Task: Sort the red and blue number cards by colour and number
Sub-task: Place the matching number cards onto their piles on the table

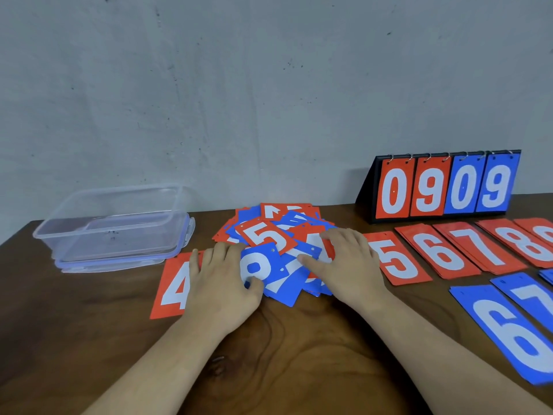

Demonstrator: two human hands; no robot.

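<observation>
Forearms point(434, 351) run up to the mixed pile point(278, 250); left hand point(223, 277) lies flat on its left edge, thumb touching the blue 8 card point(257, 269), and right hand point(344, 259) is spread flat on its right side, neither gripping. Blue 8 card tops the pile's near-left, between my hands, long axis pointing away from me, red 5 card point(266, 238) just behind. Red 4 card point(172, 286) lies left of the pile under my left fingers; red stacks point(443, 253) and blue stacks point(508, 333) lie to the pile's right, so the right hand looks nearer that side.
</observation>
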